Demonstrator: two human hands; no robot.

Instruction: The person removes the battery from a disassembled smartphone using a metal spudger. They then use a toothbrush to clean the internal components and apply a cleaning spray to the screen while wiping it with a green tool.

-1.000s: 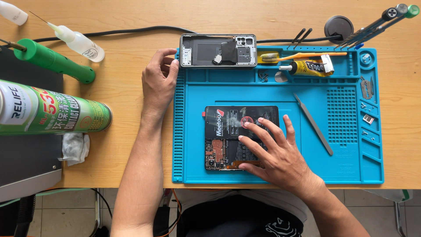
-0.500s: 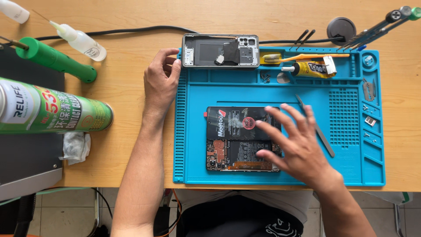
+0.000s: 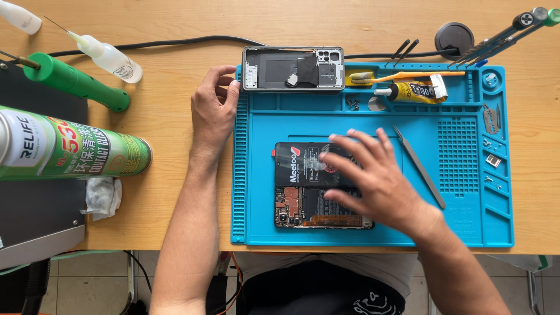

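Opened black smartphone with exposed circuit board (image 3: pixel 303 198) near blue silicone mat's (image 3: pixel 373 125) front edge, right hand (image 3: pixel 376 181) spread flat over it, left hand (image 3: pixel 213 111) loosely curled, empty, at mat's left edge.

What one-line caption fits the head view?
Right hand spread over an opened phone on a blue repair mat; left hand at the mat's edge.

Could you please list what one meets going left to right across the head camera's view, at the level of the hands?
Green spray can → white crumpled tissue → left hand → opened phone → right hand → tweezers → blue mat.
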